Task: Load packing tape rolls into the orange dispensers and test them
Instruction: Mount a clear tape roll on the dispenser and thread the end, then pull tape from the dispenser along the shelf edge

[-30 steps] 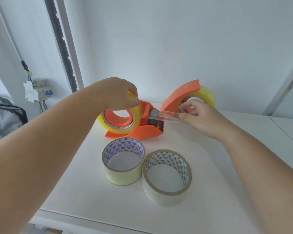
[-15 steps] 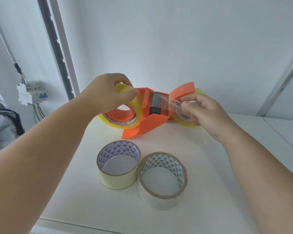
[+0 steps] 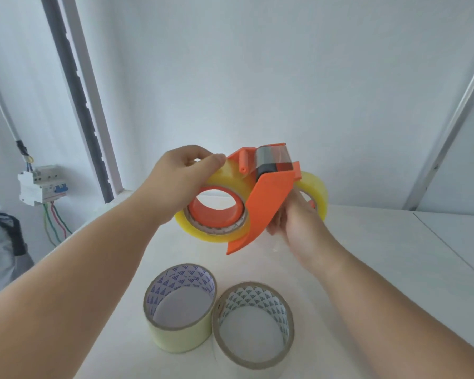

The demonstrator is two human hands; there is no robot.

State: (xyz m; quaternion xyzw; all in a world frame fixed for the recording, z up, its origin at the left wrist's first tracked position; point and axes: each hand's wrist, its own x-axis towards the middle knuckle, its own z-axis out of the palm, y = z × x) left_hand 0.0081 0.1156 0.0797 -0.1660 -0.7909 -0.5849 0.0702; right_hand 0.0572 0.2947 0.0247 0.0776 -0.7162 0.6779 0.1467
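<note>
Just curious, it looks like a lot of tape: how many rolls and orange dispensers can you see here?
Loose tape rolls on the table: 2
Tape rolls seen in dispensers: 2
Orange dispenser clearly in view: 1
Total: 5

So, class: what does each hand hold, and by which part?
Left hand grips the yellow tape roll's top rim in the orange dispenser. Right hand holds the dispenser's far side.

I see an orange dispenser [image 3: 268, 198] raised off the surface, tilted, a yellowish tape roll [image 3: 216, 214] loaded. Another loaded dispenser [image 3: 316, 195] sits behind. Two spare rolls [image 3: 179, 307] [image 3: 253, 324] lie touching near the front edge.
</note>
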